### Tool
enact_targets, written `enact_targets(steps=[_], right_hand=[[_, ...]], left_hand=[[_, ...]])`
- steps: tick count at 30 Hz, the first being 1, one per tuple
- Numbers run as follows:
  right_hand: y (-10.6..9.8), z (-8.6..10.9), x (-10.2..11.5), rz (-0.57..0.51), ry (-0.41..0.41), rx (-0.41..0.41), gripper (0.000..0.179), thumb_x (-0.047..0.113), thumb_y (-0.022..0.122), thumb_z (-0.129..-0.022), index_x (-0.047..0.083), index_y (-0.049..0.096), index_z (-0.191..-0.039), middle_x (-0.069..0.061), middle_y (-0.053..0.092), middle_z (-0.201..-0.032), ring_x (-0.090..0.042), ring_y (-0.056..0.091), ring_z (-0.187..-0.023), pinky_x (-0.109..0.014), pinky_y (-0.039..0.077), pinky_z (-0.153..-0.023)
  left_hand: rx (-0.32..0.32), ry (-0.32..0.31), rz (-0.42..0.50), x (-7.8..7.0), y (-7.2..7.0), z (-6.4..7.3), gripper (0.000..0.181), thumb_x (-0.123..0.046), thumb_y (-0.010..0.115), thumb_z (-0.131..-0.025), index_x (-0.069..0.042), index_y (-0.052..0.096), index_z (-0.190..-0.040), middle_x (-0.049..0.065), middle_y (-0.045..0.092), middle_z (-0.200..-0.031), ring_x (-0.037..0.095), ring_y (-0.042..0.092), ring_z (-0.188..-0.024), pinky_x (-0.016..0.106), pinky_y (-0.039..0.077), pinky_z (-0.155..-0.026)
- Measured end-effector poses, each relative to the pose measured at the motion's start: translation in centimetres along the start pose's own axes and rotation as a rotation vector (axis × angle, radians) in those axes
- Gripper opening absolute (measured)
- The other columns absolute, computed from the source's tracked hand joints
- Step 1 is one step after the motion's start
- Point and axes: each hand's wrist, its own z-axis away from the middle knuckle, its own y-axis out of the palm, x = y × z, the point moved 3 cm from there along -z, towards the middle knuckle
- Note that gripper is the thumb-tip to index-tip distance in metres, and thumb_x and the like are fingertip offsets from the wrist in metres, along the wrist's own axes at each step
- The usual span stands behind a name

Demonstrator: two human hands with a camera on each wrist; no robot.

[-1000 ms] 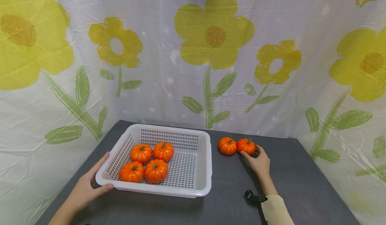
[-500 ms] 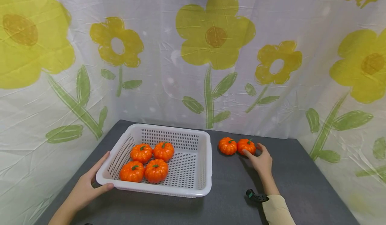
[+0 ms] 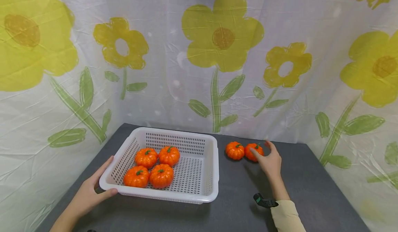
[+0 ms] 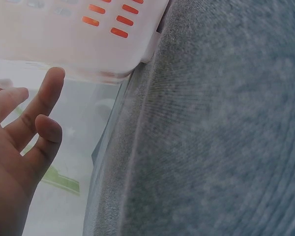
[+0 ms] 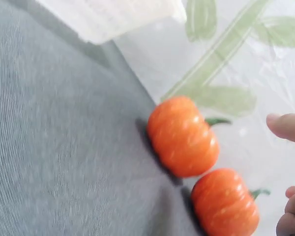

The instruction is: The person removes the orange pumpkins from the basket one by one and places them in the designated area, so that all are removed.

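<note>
Two small orange pumpkins with green stems stand side by side on the dark table: the left pumpkin [image 3: 234, 150] and the right pumpkin [image 3: 252, 152]. My right hand [image 3: 271, 163] hovers by the right one, thumb and fingers spread with nothing between them. In the right wrist view its fingertips are apart from both pumpkins. At the left, my left hand [image 3: 88, 194] lies against the corner of a white plastic basket [image 3: 214, 170], thumb and fingers spread along the rim. Several more pumpkins [image 3: 161, 176] fill the basket's left half.
A white curtain [image 3: 161, 97] with yellow flowers surrounds the table on the back and sides. The grey tabletop [image 3: 311, 190] extends to the right of the basket. A black band [image 3: 264, 202] is on the right wrist, beside a cream sleeve [image 3: 286, 216].
My right hand has let go of the right pumpkin and drawn slightly up and to the right. The pumpkins, the basket and my left hand stay in place.
</note>
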Motion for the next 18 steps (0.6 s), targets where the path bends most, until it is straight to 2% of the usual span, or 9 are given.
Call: enact_targets(steps=[7,11,14,16,18], right_hand=[[-0.3,0.5,2.9,-0.048,-0.032,0.029,0.091,0.047,0.082,-0.091,0.007,0.042,-0.162,-0.017,0.05,-0.159,-0.041,0.039,-0.15,-0.061,0.034,-0.119],[-0.2,1.0,4.9,-0.082,-0.072,0.057,0.088,0.044,0.083,-0.092,0.007,0.043,-0.161,-0.014,0.05,-0.16,-0.037,0.037,-0.153,-0.06,0.031,-0.121],[0.0,1.3,6.2,-0.105,-0.108,0.079,0.085,0.042,0.082,-0.093,0.008,0.043,-0.161,-0.011,0.051,-0.16,-0.036,0.038,-0.151,-0.058,0.034,-0.119],[0.2,1.4,6.9,-0.109,-0.135,0.088,0.083,0.042,0.082,-0.093,0.009,0.045,-0.16,-0.009,0.052,-0.159,-0.039,0.055,-0.125,-0.053,0.046,-0.103],[0.5,1.4,7.4,-0.115,-0.156,0.097,0.082,0.042,0.082,-0.093,0.011,0.046,-0.159,-0.008,0.053,-0.158,-0.038,0.055,-0.122,-0.05,0.046,-0.099]], left_hand=[[-0.001,0.01,0.001,0.0,0.0,-0.1,0.103,-0.013,0.087,-0.085,-0.022,0.029,-0.169,-0.047,0.026,-0.15,-0.022,0.046,-0.117,0.019,0.052,-0.082],[-0.003,0.007,0.004,0.0,0.0,-0.1,0.102,-0.013,0.087,-0.085,-0.021,0.03,-0.169,-0.047,0.027,-0.15,-0.022,0.045,-0.117,0.018,0.052,-0.083],[-0.002,0.002,0.006,0.0,0.0,-0.1,0.102,-0.013,0.087,-0.086,-0.02,0.03,-0.169,-0.046,0.026,-0.15,-0.023,0.044,-0.117,0.018,0.051,-0.083],[-0.002,-0.004,0.003,0.0,-0.1,-0.1,0.101,-0.014,0.087,-0.086,-0.021,0.03,-0.169,-0.047,0.026,-0.149,-0.023,0.044,-0.117,0.018,0.051,-0.083],[0.0,-0.01,0.0,0.0,-0.1,-0.1,0.101,-0.015,0.087,-0.086,-0.021,0.029,-0.169,-0.047,0.026,-0.149,-0.023,0.044,-0.116,0.018,0.051,-0.083]])
